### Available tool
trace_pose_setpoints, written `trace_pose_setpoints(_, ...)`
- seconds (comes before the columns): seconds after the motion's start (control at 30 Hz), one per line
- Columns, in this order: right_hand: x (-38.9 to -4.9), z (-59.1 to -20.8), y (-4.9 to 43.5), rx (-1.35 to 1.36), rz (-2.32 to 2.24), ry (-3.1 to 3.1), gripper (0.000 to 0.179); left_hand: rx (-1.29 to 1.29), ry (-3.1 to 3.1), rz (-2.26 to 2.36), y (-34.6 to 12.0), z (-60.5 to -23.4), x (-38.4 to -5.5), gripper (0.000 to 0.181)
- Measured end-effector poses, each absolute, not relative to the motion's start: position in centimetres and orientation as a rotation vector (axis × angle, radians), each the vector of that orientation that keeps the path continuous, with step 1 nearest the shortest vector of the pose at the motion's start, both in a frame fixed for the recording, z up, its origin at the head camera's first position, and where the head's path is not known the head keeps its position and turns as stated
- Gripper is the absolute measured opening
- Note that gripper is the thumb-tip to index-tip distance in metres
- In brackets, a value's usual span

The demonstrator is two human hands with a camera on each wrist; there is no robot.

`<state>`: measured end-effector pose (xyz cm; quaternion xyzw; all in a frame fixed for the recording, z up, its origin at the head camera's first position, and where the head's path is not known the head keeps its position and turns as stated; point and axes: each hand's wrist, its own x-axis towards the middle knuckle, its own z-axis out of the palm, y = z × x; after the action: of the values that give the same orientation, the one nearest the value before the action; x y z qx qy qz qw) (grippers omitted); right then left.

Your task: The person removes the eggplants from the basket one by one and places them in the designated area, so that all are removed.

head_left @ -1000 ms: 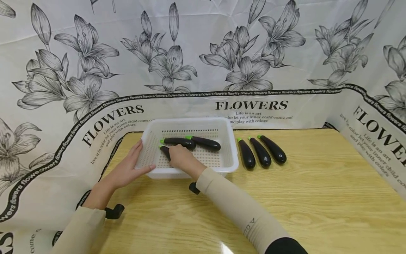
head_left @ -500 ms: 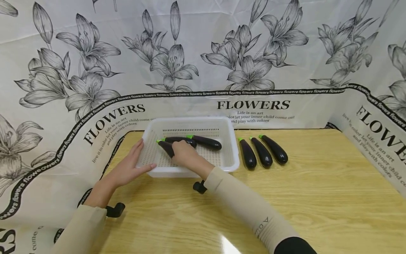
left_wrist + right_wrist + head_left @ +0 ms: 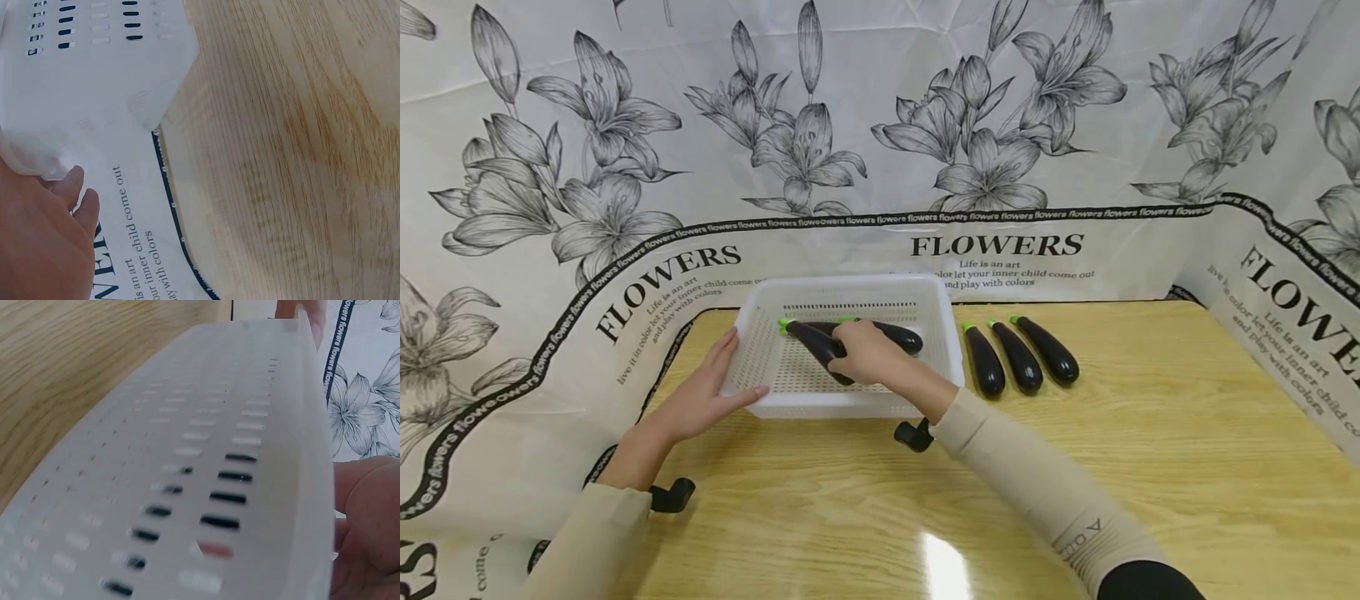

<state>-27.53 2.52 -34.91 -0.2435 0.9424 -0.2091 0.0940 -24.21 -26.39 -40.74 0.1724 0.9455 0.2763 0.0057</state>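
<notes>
In the head view, a white plastic basket (image 3: 951,333) with slotted walls stands at the back of the table. My right hand (image 3: 868,354) reaches over its front rim and grips an eggplant (image 3: 812,342) with a green stem end, slanting over the basket floor. Two more eggplants lie behind it; the right one (image 3: 898,336) shows beside my hand, the other is mostly covered. My left hand (image 3: 703,396) rests at the basket's left corner, thumb along the front rim and fingers straight along the left side. In the right wrist view the basket wall hides the eggplants.
To the right of the basket, three eggplants lie side by side on the wooden table (image 3: 1150,433), the middle one (image 3: 1017,358) close to its neighbours. A flower-printed cloth (image 3: 1000,167) hangs directly behind the basket and along the sides.
My right hand has moved to the right with the gripped eggplant, which now overlaps the one behind it. My left hand has stayed on the basket corner.
</notes>
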Motion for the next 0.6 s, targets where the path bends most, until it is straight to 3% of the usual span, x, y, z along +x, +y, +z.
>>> trace_pose_setpoints(0.23,-27.1,-34.5,5.1,-0.716,-0.634,2.801,0.048,0.549,2.968,0.870,-26.6,-40.9,-24.3,0.106)
trace_pose_setpoints(0.6,-27.1,-33.3,9.3,-0.813,-0.696,2.812,0.028,0.540,2.968,0.862,-26.6,-40.9,-24.3,0.107)
